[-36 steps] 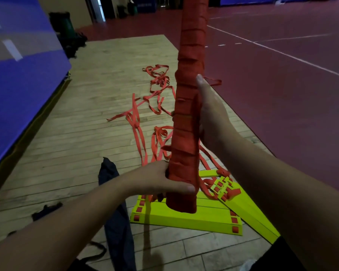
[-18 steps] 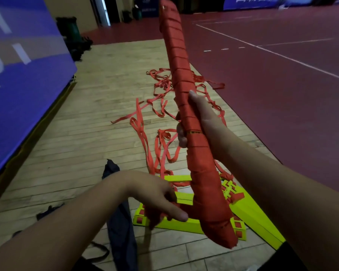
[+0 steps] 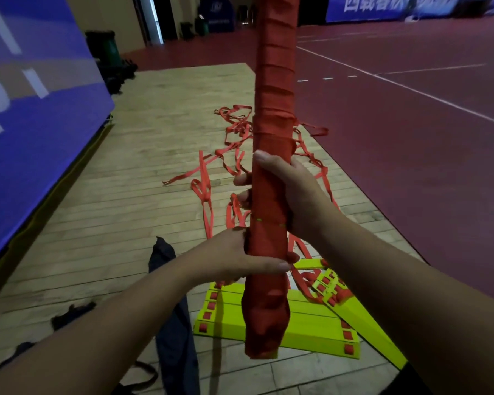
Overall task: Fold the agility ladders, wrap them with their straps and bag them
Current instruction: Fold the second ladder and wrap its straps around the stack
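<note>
A long ladder bundle wrapped all round in red strap stands upright in front of me, its top out of frame. My right hand grips its middle, fingers curled round the far side. Just below, my left hand holds the bundle, thumb across its front. On the wooden floor beneath lie stacked yellow ladder rungs, a second yellow stack leaning against them. Loose red straps trail away from these across the planks.
A dark carry bag lies on the floor at the left of the yellow rungs, with a black strap further left. A blue padded wall runs along the left. Red court flooring lies to the right.
The wrapped bundle swung from tilted back to upright. My left hand moved up from the floor stack and took hold of the bundle under my right hand.
</note>
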